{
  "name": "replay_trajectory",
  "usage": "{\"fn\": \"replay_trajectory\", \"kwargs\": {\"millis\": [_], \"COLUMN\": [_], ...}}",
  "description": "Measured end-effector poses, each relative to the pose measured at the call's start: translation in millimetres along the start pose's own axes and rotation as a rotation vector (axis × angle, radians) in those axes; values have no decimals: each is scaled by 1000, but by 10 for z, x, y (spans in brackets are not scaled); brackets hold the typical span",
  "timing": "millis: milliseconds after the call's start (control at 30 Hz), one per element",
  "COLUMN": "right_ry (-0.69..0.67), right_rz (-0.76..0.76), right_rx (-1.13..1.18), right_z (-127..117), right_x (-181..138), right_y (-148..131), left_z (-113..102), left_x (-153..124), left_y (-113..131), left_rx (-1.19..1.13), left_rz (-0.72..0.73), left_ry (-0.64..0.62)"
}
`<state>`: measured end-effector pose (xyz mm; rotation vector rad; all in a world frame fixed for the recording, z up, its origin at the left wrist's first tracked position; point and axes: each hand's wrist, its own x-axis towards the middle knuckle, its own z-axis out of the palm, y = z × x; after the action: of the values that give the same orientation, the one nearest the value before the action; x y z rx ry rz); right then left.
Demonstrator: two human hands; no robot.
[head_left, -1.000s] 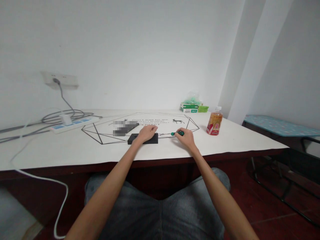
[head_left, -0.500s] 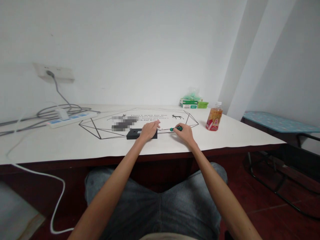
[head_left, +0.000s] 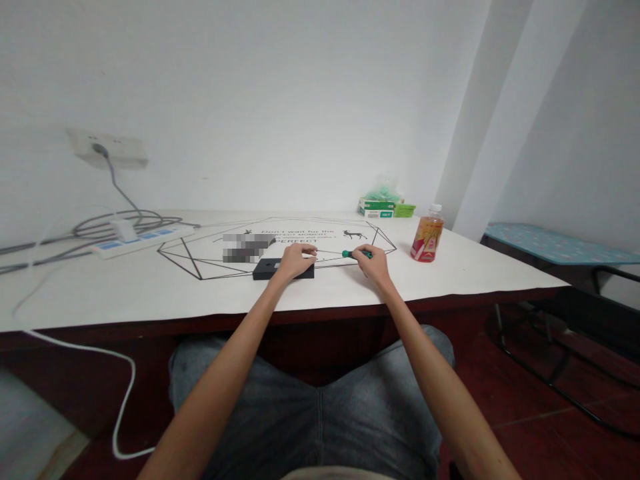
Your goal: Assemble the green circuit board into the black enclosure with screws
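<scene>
A green-and-black screwdriver [head_left: 356,254] is gripped in my right hand [head_left: 374,264], lying nearly level above the white tabletop with its front end towards the left. My left hand [head_left: 296,261] rests over the right part of a flat black box [head_left: 265,268]. Its fingers are bent and drawn together towards the screwdriver's front end; whatever they may pinch is too small to make out. Tiny dark specks [head_left: 324,259] lie on the table just right of my left fingertips. My left hand covers part of the box's top.
A drink bottle [head_left: 427,233] stands to the right of my right hand. Green-and-white boxes [head_left: 377,207] sit by the wall. On the left lie a power strip [head_left: 145,241] and coiled cables [head_left: 100,223]. A blurred-out dark object [head_left: 247,249] lies behind the black box.
My left fingers, stretched out before, have curled in and drawn together. My right hand has turned slightly with the screwdriver, which sits a little higher and further right.
</scene>
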<state>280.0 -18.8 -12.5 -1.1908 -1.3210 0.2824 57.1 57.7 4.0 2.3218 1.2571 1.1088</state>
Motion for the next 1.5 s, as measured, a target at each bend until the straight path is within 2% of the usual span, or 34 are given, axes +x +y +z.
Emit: {"fn": "replay_trajectory", "kwargs": {"millis": [233, 633, 1067, 1333, 1500], "right_ry": [-31, -54, -57, -32, 39], "right_rz": [26, 18, -27, 10, 39], "right_rx": [76, 38, -13, 45, 25], "right_z": [15, 3, 17, 1, -8], "right_x": [-3, -26, -12, -20, -17], "right_y": [-12, -64, -24, -48, -34], "left_z": [47, 30, 21, 15, -31], "left_x": [3, 0, -33, -73, -179], "left_y": [-44, -16, 33, 61, 159], "left_rx": [47, 133, 273, 226, 511], "left_rz": [55, 61, 148, 57, 5], "left_ry": [7, 22, 11, 21, -25]}}
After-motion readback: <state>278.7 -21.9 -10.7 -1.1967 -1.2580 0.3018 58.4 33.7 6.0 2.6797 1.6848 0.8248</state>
